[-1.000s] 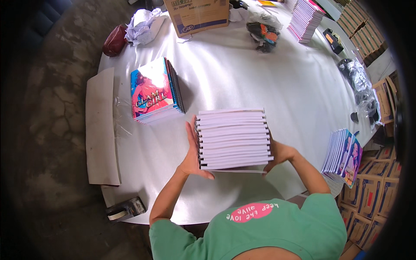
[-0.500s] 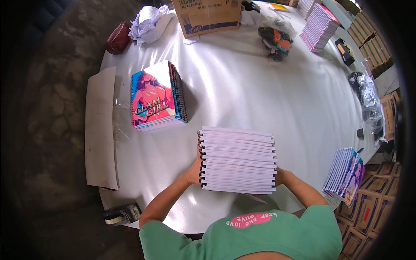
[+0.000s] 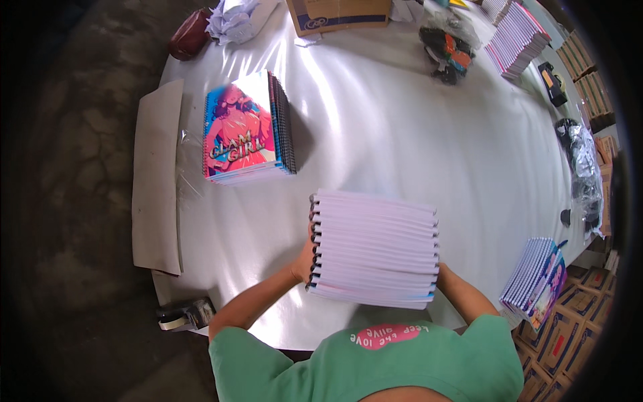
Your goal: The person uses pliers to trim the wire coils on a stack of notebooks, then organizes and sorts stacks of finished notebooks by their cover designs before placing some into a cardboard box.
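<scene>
A thick stack of spiral notebooks (image 3: 375,248) is held in front of my chest, its white page edges facing up toward me. Black wire coils run down its left side, and more coil ends show at the right. My left hand (image 3: 305,262) grips the stack by its left side. On the opposite side, my right hand (image 3: 445,275) holds it too. Most fingers of both hands are hidden by the notebooks. Farther off to the left, another pile of spiral notebooks (image 3: 241,130) with a pink and blue illustrated cover lies on the white table (image 3: 382,127).
A beige board (image 3: 157,181) lies along the left edge, above a tape dispenser (image 3: 186,315). A carton (image 3: 341,17), crumpled paper (image 3: 241,20) and a bag of dark items (image 3: 447,53) sit at the back. More notebooks (image 3: 532,278) stand at the right edge, near stacked cartons (image 3: 569,321).
The held stack has tipped slightly and shifted a little right, both hands staying on it. My view has shifted, so the far table items appear higher.
</scene>
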The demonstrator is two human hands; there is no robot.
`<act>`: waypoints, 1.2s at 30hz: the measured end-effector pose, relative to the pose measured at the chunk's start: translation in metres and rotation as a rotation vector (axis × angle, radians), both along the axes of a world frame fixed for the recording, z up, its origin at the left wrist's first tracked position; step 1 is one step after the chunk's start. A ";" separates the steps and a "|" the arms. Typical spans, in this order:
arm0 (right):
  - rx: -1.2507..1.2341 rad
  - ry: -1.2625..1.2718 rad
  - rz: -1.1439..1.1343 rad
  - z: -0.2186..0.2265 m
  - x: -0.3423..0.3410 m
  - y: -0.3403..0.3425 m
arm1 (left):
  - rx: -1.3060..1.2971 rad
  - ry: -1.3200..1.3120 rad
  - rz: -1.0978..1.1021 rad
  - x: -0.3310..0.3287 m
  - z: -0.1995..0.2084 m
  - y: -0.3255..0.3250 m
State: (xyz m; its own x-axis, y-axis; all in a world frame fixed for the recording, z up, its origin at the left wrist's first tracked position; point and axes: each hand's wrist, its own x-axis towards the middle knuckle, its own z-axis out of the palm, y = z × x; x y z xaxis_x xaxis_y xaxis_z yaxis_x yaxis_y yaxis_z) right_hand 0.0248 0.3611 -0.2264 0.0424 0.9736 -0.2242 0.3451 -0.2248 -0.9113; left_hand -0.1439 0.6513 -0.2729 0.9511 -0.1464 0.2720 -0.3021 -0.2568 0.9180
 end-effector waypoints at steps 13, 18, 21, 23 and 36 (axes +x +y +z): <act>0.168 1.170 -0.550 0.090 0.146 0.160 | -0.916 0.889 0.352 0.196 0.204 0.071; 0.135 1.196 -0.605 0.067 0.155 0.191 | -0.891 0.914 0.440 0.215 0.164 0.098; 0.083 1.244 -0.549 0.066 0.161 0.195 | -0.791 0.905 0.556 0.216 0.157 0.096; 0.083 1.275 -0.552 0.065 0.163 0.196 | -0.494 0.801 0.739 0.222 0.174 0.087; 0.092 1.233 -0.553 0.073 0.151 0.223 | -0.599 0.754 0.646 0.101 0.141 0.244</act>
